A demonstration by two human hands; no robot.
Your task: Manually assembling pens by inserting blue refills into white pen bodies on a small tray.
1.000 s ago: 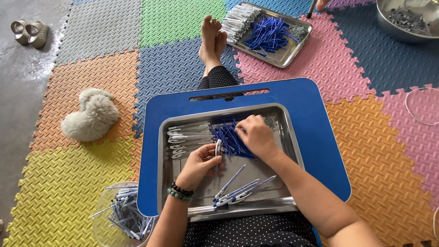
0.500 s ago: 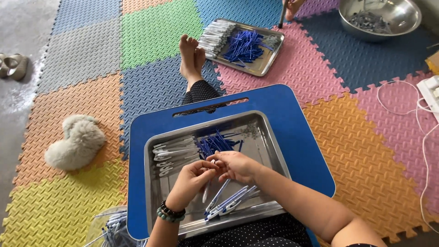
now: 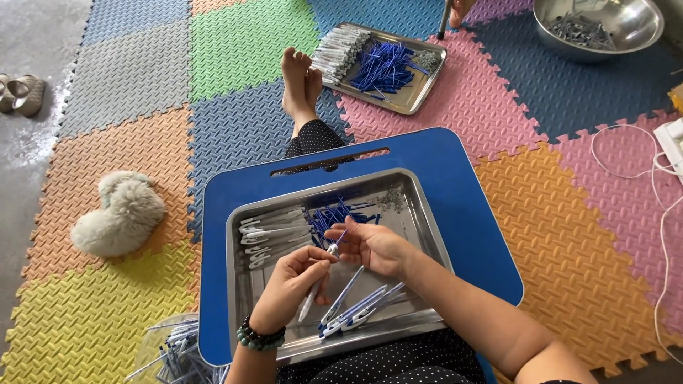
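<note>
Beyond the tray (image 3: pixel 245 284), second tray (image 3: pixel 416 99), bowl (image 3: pixel 626 32)

Bright, even daylight, soft shadows, mild glare on the steel tray (image 3: pixel 427 235), sharp focus throughout

A bowl of pens (image 3: pixel 171 352) and a steel bowl (image 3: pixel 605 25) are cut off by the picture's edges.

Bare tray floor (image 3: pixel 409 295) lies open right of finished pens (image 3: pixel 356 309).
</note>
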